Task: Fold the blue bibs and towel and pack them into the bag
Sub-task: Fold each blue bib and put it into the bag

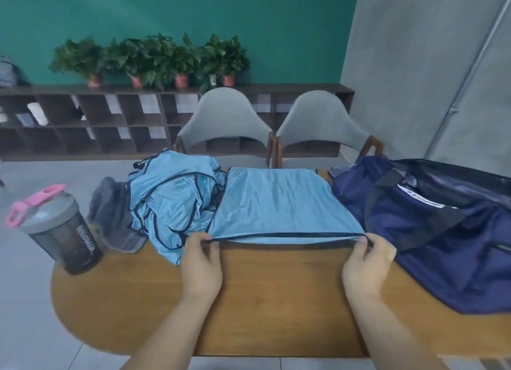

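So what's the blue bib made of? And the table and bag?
The blue bib looks like thin, slightly shiny polyester-type fabric: fine creases. The table looks like smooth wood: grain lines show. The navy duffel bag seems nylon-like cloth, crumpled with a faint sheen.

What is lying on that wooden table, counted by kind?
flat blue bib: 1
heap of blue bibs (how many are in it cannot be told): 1
grey towel: 1
shaker bottle: 1
navy bag: 1
Total: 5
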Tool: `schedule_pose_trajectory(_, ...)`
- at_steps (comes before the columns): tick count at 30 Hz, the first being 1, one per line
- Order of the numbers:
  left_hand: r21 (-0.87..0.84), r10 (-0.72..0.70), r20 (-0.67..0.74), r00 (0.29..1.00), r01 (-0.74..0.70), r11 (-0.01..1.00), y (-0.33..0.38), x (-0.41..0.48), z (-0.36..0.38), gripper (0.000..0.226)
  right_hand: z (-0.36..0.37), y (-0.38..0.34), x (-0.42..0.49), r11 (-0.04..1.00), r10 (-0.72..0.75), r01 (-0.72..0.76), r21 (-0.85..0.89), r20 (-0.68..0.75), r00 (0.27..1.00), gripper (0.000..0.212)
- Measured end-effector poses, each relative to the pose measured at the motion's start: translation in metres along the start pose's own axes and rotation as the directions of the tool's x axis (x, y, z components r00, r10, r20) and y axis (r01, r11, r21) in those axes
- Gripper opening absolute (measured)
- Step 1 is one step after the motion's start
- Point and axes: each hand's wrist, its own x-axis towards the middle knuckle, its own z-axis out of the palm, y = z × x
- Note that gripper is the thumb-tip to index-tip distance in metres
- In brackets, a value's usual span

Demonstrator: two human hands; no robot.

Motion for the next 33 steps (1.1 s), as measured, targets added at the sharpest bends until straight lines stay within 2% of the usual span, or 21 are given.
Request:
schedule_pose_trajectory(6,-0.014,0.053,-0.11,0.993,-0.054,0.998,0.001,0.002,-0.002,0.017,-0.003,-0.001,-0.003,0.986,-0.123,0.121,0.116,0.01,0.992,0.015)
schedule_pose_trajectory(10,-0.055,0.149,-0.153,0.977,-0.159,0.986,0.011,-0.004,-0.01,0.015,-0.016,-0.006,-0.016,0.977,-0.065,0.058,0.204,0.029,0.997,0.016)
schedule_pose_trajectory(14,-0.101,0.235,-0.146,0.961,-0.251,0.963,0.022,-0.016,-0.022,0.018,-0.037,-0.011,-0.026,0.974,-0.124,0.123,0.19,-0.004,0.992,0.021)
schedule_pose_trajectory(18,-0.154,0.083,-0.153,0.985,-0.107,0.982,0.023,-0.028,-0.033,0.014,-0.053,-0.011,-0.031,0.963,-0.244,0.241,0.121,0.01,0.97,0.012)
schedule_pose_trajectory(21,-0.164,0.078,-0.202,0.976,-0.113,0.98,0.024,-0.033,-0.042,0.021,-0.066,-0.013,-0.037,0.945,-0.318,0.313,0.093,0.048,0.947,0.016)
schedule_pose_trajectory(23,-0.157,0.103,-0.221,0.97,-0.139,0.978,0.023,-0.038,-0.05,0.026,-0.076,-0.013,-0.041,0.944,-0.318,0.311,0.114,0.056,0.946,0.013)
schedule_pose_trajectory(27,-0.136,0.071,-0.187,0.98,-0.097,0.986,0.025,-0.05,-0.065,0.023,-0.093,-0.02,-0.046,0.955,-0.283,0.277,0.103,0.055,0.958,0.02)
schedule_pose_trajectory(33,-0.099,0.049,-0.101,0.994,-0.059,0.993,0.054,-0.057,-0.097,0.021,-0.124,-0.055,-0.04,0.962,-0.265,0.268,0.052,-0.055,0.963,0.011)
